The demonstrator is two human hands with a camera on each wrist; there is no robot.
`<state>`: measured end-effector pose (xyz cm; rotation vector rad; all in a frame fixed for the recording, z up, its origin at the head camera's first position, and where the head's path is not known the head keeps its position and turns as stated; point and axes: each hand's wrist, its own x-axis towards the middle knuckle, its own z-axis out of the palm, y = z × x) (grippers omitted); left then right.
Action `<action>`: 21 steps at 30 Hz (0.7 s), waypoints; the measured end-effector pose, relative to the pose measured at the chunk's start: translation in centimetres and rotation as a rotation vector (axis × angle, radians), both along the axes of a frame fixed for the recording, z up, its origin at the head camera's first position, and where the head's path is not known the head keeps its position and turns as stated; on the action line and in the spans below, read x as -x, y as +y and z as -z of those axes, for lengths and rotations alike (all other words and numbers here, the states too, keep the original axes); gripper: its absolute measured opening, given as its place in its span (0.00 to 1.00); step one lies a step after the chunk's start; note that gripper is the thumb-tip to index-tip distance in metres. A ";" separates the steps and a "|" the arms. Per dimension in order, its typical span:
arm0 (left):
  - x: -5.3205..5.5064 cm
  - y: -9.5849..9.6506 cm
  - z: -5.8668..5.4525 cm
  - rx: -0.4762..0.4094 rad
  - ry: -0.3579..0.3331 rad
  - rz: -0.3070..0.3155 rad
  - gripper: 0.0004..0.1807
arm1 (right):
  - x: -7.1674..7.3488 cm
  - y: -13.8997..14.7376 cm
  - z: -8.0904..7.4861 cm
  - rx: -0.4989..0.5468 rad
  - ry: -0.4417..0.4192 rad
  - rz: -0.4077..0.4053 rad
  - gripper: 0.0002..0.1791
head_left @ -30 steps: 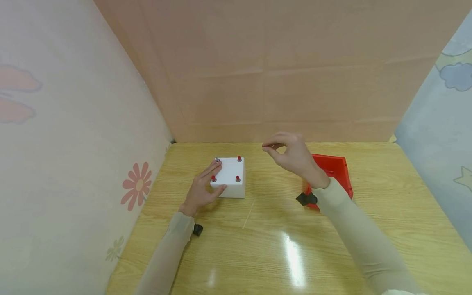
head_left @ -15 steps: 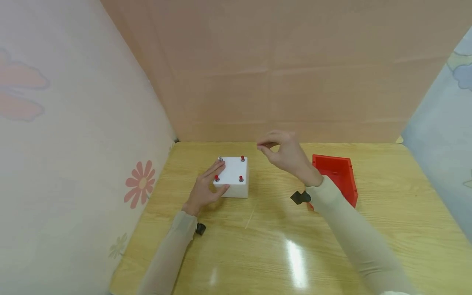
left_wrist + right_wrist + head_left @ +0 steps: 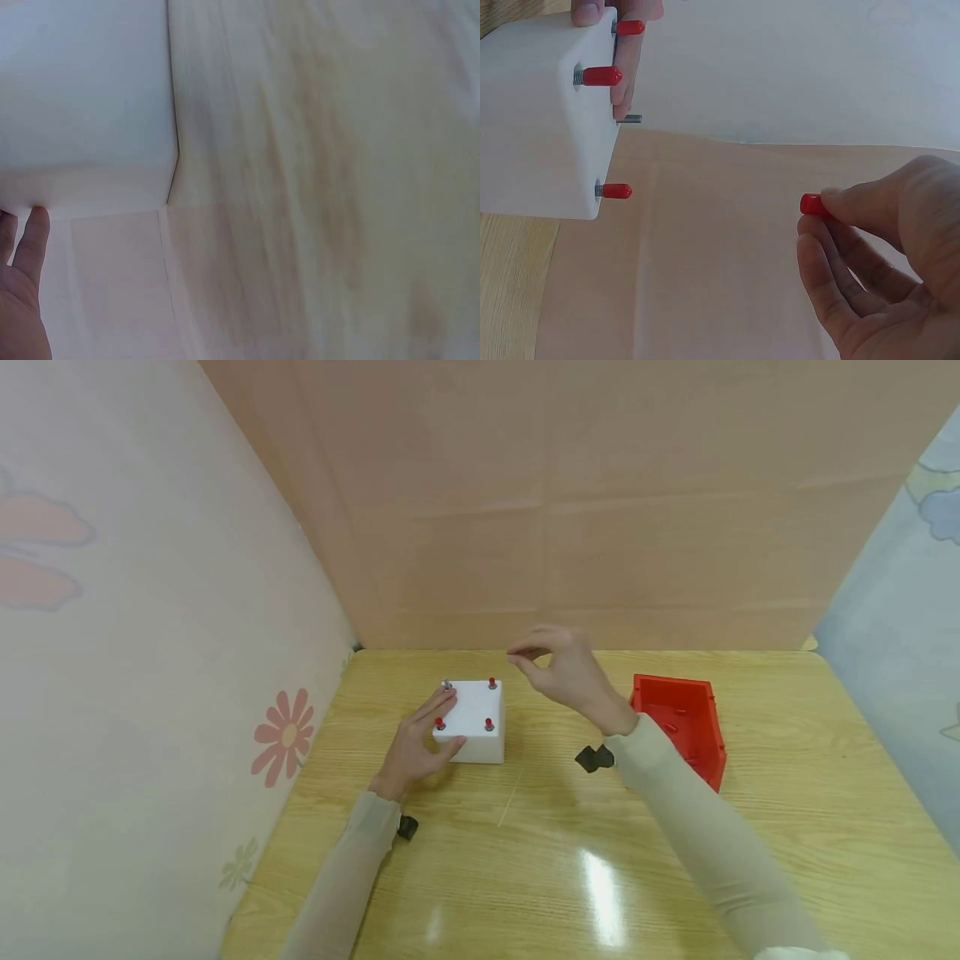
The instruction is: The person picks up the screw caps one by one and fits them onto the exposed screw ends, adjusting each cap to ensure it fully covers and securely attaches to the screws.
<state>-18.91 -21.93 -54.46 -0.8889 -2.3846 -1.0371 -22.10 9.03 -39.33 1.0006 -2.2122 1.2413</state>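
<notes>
A white box (image 3: 474, 710) stands on the table, with a threaded bolt sticking up near each corner of its top. Three bolts wear red caps, such as the near-right cap (image 3: 602, 76); the far-left bolt (image 3: 631, 118) is bare metal. My left hand (image 3: 412, 745) rests on the box, fingers straight along the left of its top and thumb at the near edge. Right of the box and above the table, my right hand (image 3: 558, 667) pinches a small red cap (image 3: 812, 204) between thumb and fingertips, apart from the bolts.
A red open bin (image 3: 678, 718) sits to the right, partly behind my right forearm, with a few small red pieces inside. The wooden table (image 3: 555, 877) ends at a brown backdrop (image 3: 540, 527). A patterned wall (image 3: 172, 610) borders the left side.
My right hand has moved left toward the box, still pinching the red cap. More of the red bin's inside shows now. My left hand stays on the box.
</notes>
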 end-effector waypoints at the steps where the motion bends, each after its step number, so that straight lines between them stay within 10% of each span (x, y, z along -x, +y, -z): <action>1: 0.0 0.0 0.0 -0.004 0.003 0.002 0.38 | 0.1 -0.1 0.1 0.003 -0.004 0.000 0.05; 21: 0.2 0.0 -0.2 -0.009 0.017 0.017 0.38 | 1.4 -2.1 0.5 -0.001 -0.043 -0.006 0.05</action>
